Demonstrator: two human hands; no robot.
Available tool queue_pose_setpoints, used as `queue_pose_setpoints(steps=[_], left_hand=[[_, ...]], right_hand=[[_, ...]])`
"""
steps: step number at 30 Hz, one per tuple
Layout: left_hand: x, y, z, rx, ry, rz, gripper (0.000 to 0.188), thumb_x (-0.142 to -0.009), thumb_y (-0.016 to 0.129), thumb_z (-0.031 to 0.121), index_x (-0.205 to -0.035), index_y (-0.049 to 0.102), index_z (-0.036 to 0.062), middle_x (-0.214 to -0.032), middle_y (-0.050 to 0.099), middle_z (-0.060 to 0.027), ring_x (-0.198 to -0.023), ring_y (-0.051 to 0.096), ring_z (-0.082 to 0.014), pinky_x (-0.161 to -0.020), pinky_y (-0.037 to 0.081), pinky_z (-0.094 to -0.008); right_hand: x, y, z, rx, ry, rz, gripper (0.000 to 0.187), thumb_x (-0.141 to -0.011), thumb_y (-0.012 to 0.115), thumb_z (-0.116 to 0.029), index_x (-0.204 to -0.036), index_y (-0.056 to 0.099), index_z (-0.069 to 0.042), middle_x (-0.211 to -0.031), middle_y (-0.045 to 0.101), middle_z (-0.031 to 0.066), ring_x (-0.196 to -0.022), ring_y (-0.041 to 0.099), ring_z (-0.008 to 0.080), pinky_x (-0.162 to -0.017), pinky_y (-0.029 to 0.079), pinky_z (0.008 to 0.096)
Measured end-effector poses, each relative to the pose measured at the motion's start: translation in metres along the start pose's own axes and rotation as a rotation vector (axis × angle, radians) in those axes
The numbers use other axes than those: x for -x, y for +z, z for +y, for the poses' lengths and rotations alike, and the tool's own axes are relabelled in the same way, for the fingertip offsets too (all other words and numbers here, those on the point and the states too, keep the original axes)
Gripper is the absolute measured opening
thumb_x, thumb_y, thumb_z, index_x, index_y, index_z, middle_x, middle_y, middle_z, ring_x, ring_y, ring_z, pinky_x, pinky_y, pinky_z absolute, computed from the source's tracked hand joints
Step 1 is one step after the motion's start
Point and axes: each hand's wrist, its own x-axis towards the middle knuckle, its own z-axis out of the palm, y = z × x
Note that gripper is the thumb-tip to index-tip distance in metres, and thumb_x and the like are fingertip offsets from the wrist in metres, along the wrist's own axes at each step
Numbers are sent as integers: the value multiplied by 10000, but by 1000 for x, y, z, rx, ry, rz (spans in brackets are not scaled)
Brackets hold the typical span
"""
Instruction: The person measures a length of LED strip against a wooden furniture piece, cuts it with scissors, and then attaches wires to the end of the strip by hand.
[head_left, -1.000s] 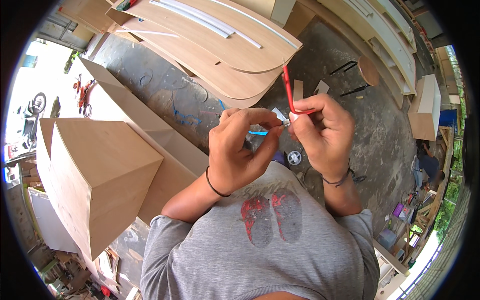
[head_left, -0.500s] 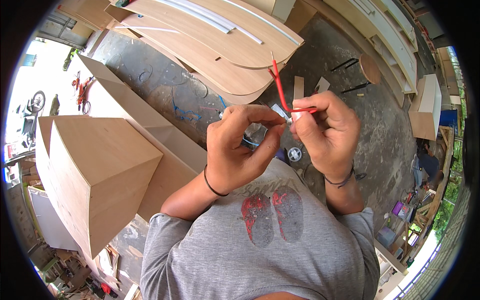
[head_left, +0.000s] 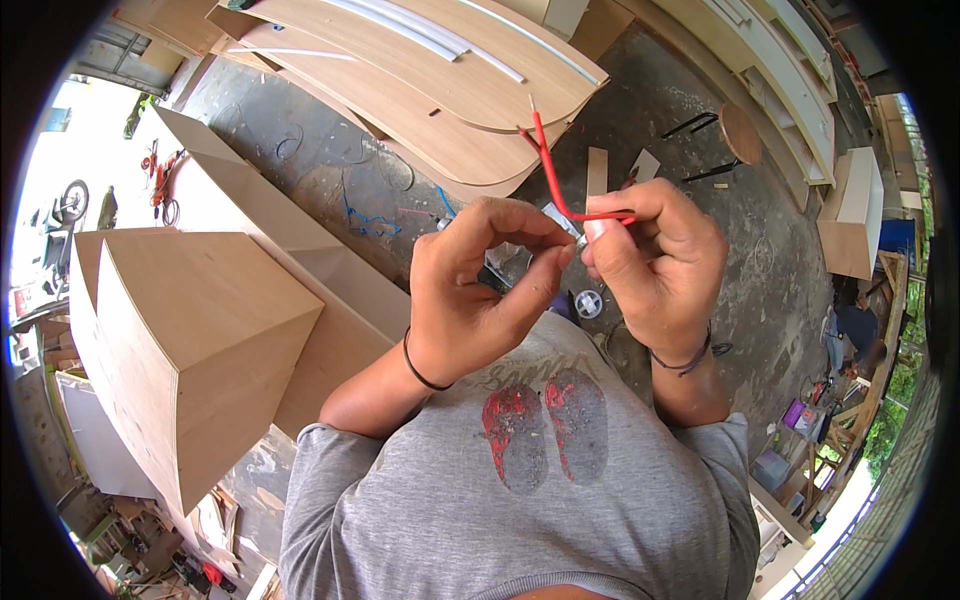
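My right hand (head_left: 662,262) is closed, with a red two-strand electric wire (head_left: 552,178) pinched between thumb and index finger. The wire rises from the grip and bends up to the left. Its far end splits in two, and bare metal shows at the tips. My left hand (head_left: 470,290) is also closed, with thumb and index fingertips pressed together right beside the right hand's fingers. Between the two hands sits a small pale, shiny piece (head_left: 581,242), too small to name. What the left fingertips pinch is mostly hidden.
Large curved wood panels (head_left: 430,150) with white strips (head_left: 400,30) on top lie ahead. A plywood box (head_left: 210,300) and long cabinet parts stand at left. A round-topped stool (head_left: 740,137) is at right. Below my hands, a white reel (head_left: 588,304) rests on the stained floor.
The red wire's split end has tipped slightly to the left and down. Both hands stay nearly in place, with the left fingertips still against the small piece.
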Motion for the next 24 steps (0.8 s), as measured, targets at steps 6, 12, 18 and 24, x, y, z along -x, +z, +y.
queue_pose_setpoints(steps=[6,12,18,24], left_hand=[[-2,3,-2,63,-12,16,163,-748,662,-33,-883,569,-32,-796,659,-106,-759,648,-145,-701,503,-248],[-1,4,0,122,-71,12,160,-754,662,-28,-883,568,-30,-802,655,-99,-772,640,-136,-716,500,-247],[0,4,0,218,-149,-18,188,-770,675,-11,-916,556,-25,-846,644,-89,-814,631,-137,-749,496,-255],[1,2,-2,373,-277,-63,222,-783,673,-16,-953,529,-26,-901,623,-86,-866,623,-145,-786,495,-265]], right_hand=[[-1,-2,1,-16,-10,-4,43,-811,621,-23,-821,593,8,-657,615,21,-566,578,37,-478,440,191],[-1,-3,0,-19,-16,-9,37,-811,621,-14,-819,591,6,-658,615,22,-573,578,31,-483,445,187],[0,-4,-1,-65,16,-3,33,-808,621,-5,-811,589,4,-657,616,10,-574,576,29,-489,443,180],[1,-5,-1,-79,-19,-8,34,-807,617,-1,-801,585,8,-640,612,8,-562,570,26,-479,437,181]])
